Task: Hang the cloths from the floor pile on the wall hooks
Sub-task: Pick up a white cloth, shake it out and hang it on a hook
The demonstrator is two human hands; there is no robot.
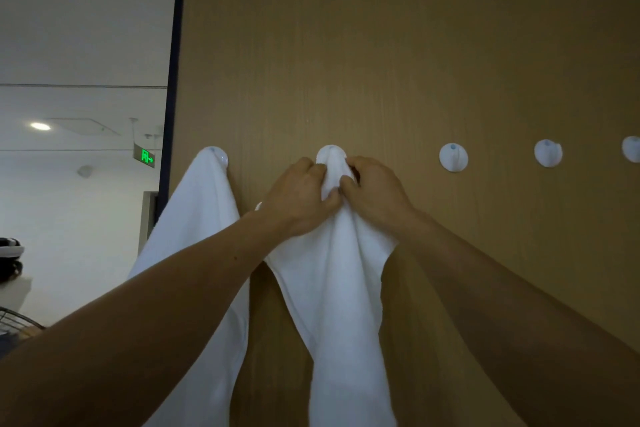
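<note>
Far left, green-lit exit sign (144,156) with arrow, characters unreadable; by left edge of wall panel (381,62), hung cloth (194,236) draped over left hook (222,158); at next hook (326,150), left hand (301,198) and right hand (375,191), fingers clamped on bunched top of second cloth (336,270); rightward, bare hooks (453,157).

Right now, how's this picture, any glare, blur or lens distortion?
Head view: dim, even light on the wall panel; ceiling light glows at left, no flare; wide-angle lens stretches the forearms; left hand, right hand and cloth look slightly soft.

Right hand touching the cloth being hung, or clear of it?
Touching. Head view: the right hand pinches the cloth near its top, fingers curled into the fabric.
</note>
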